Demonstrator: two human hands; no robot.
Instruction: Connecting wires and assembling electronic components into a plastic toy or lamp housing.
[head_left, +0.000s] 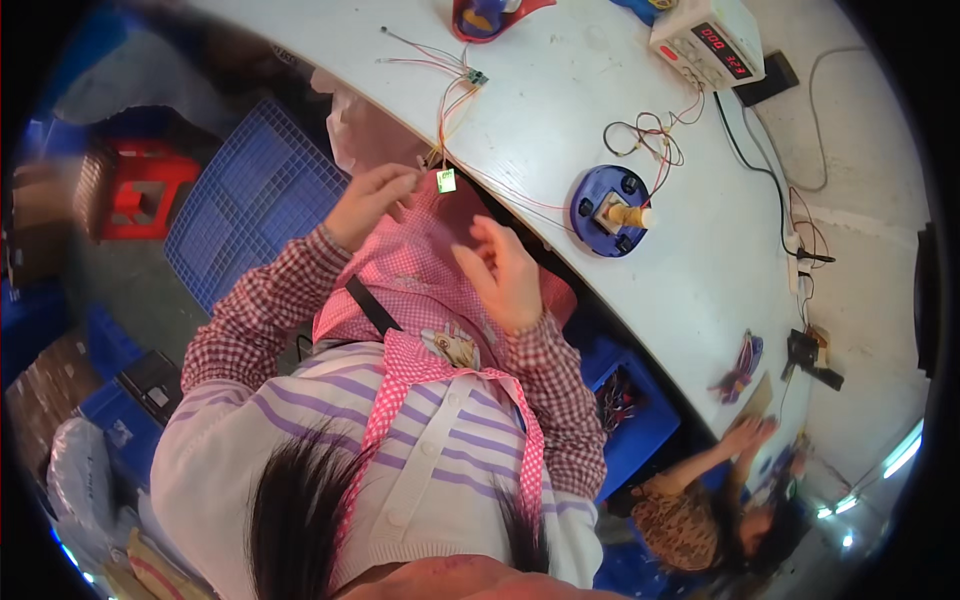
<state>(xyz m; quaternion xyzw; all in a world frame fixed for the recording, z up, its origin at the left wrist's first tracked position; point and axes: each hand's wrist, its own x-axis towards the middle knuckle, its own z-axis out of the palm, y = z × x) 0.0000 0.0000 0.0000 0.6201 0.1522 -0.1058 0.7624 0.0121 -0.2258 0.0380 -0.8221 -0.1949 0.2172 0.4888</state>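
My left hand [376, 203] is over my lap near the table edge, fingers loosely bent and somewhat apart, with nothing visible in them. Close to its fingertips a small lit green-and-white display module [446, 181] hangs at the edge on thin wires. Those wires run up to a small green circuit board [477, 77] on the tabletop, with more loose red and dark leads. My right hand [504, 272] hovers above the pink checked apron [400, 262], open, thumb apart from the fingers. A round blue base [590, 222] with black parts and a yellowish cylinder [630, 216] stands on the table.
A white power supply [700, 45] with a red readout stands at the table's [560, 100] far right. Tangled wires [650, 142] join it to the blue base. Left are a blue mesh crate [255, 205] and a red stool [140, 190]. A co-worker [690, 520] sits lower right.
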